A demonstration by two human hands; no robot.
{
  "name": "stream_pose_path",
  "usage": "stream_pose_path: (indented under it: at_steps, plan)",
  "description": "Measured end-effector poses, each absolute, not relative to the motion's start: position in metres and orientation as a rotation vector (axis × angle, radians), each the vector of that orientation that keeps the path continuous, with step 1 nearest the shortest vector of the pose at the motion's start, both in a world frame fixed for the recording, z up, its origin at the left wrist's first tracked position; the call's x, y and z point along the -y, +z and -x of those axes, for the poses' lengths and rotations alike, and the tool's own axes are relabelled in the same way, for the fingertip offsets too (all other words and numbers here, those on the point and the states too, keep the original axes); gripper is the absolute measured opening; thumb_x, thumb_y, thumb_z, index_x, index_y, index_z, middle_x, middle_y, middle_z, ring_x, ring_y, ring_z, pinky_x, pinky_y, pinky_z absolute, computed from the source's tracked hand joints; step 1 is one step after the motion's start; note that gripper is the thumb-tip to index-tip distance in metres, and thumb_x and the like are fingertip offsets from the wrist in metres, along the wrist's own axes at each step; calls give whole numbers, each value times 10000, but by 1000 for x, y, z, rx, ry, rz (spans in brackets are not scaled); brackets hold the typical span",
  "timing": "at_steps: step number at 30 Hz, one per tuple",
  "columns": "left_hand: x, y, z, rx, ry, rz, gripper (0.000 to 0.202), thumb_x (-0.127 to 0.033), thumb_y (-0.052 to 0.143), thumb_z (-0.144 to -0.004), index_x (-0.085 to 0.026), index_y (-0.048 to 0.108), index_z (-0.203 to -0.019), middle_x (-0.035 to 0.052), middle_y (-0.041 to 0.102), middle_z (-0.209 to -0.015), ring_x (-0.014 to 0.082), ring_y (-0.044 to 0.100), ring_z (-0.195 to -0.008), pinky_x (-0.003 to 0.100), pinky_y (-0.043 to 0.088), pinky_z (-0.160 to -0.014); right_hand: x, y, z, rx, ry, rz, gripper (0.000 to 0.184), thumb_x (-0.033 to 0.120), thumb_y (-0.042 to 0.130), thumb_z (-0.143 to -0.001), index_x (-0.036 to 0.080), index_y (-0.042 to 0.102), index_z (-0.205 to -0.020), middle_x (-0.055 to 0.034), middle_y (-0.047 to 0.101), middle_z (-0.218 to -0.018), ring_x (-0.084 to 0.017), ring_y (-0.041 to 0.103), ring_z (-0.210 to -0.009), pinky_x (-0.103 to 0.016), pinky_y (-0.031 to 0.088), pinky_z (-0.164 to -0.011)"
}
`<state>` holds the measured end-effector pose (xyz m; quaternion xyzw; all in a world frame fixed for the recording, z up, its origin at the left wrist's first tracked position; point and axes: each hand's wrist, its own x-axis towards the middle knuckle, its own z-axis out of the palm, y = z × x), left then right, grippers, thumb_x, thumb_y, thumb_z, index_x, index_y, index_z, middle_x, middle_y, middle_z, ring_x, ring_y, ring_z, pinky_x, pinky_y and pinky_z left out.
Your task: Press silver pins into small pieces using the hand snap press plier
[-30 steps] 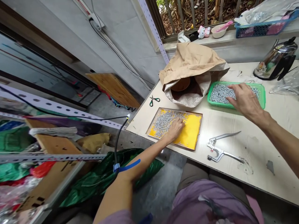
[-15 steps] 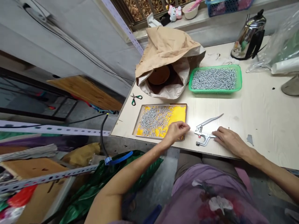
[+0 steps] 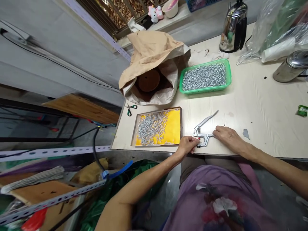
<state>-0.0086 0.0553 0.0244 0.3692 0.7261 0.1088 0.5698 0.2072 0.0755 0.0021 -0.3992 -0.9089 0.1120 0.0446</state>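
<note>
"What has that right hand (image 3: 227,138) got?"

"The tip of a handle on the metal pliers (image 3: 209,137), which lie right of the yellow-lined tray (image 3: 174,128). The fingers are curled down over it, nearly closed."

"And the left hand (image 3: 188,145)?"

"Just off the tray's near right corner, fingertips pinched together at the pliers' jaw end. I can't tell whether anything is between them."

"Where are the small metal pins (image 3: 148,127)?"

"Strewn over the tray's left part. Similar pieces fill the green basket (image 3: 209,91), beyond the tray and to its right. The brown paper bag (image 3: 154,48) gapes behind the tray, scissors (image 3: 129,113) by its far left corner."

"Can you read any labels?"

"That green packet (image 3: 302,110), well right of the tray, has pale marks too small to read. Dark marks on the cardboard box (image 3: 54,211), below the tray to its left, are unclear too. The kettle (image 3: 231,35), far beyond the tray to the right, carries a coloured design."
</note>
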Motion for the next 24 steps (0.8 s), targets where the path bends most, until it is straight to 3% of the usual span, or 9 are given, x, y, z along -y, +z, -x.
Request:
stream_pose_path:
  at_steps: [5, 8, 10, 12, 14, 18, 24]
  plan:
    - [-61, 23, 8, -1714, 152, -841, 133, -157, 655, -831, -101, 641, -712, -89, 468, -404, 36, 418, -323, 138, 341, -357, -74, 3, -207, 2779, 377, 1225, 225, 71, 421, -913, 169, 614, -853, -70, 606, -831, -172, 528, -716, -299, 360, -620]
    - [-62, 20, 10, -1718, 133, -831, 167, -192, 679, -828, -101, 636, -695, -91, 448, -387, 30, 403, -320, 130, 335, -353, -80, 7, -211, 2758, 431, 1201, 122, 217, 523, -920, 169, 629, -956, -106, 633, -973, -203, 573, -842, -308, 423, -687]
    - [-62, 18, 10, -1713, 136, -824, 184, -218, 704, -818, -103, 635, -692, -98, 430, -375, 24, 384, -310, 124, 328, -346, -91, 9, -216, 2716, 404, 1199, 383, 382, 649, -850, 155, 591, -1154, -172, 588, -1214, -285, 553, -1076, -375, 457, -821]
    - [-61, 17, 11, -1711, 151, -816, 193, -230, 726, -802, -104, 634, -689, -102, 422, -373, 22, 381, -305, 122, 326, -340, -106, 7, -221, 2708, 343, 1206, 748, 524, 729, -741, 143, 481, -1336, -224, 448, -1423, -378, 415, -1292, -482, 422, -952]
    - [-59, 17, 11, -1715, 171, -809, 189, -223, 727, -798, -104, 630, -687, -101, 430, -382, 25, 388, -306, 127, 328, -335, -121, 3, -224, 2756, 316, 1185, 937, 614, 752, -660, 151, 418, -1402, -230, 375, -1494, -414, 301, -1380, -548, 366, -1021]
    - [-57, 17, 10, -1718, 185, -804, 174, -209, 709, -808, -104, 623, -699, -92, 456, -399, 31, 396, -309, 134, 329, -325, -138, 0, -222, 2877, 355, 1128, 975, 626, 776, -595, 126, 458, -1369, -230, 487, -1400, -415, 391, -1315, -561, 354, -1024]
    - [-57, 16, 10, -1716, 211, -804, 247, -289, 758, -782, -109, 609, -701, -99, 444, -394, 23, 396, -309, 121, 331, -322, -130, 11, -215, 2921, 308, 1190, 774, 489, 781, -622, 86, 540, -1237, -196, 623, -1161, -337, 546, -1035, -446, 412, -879]
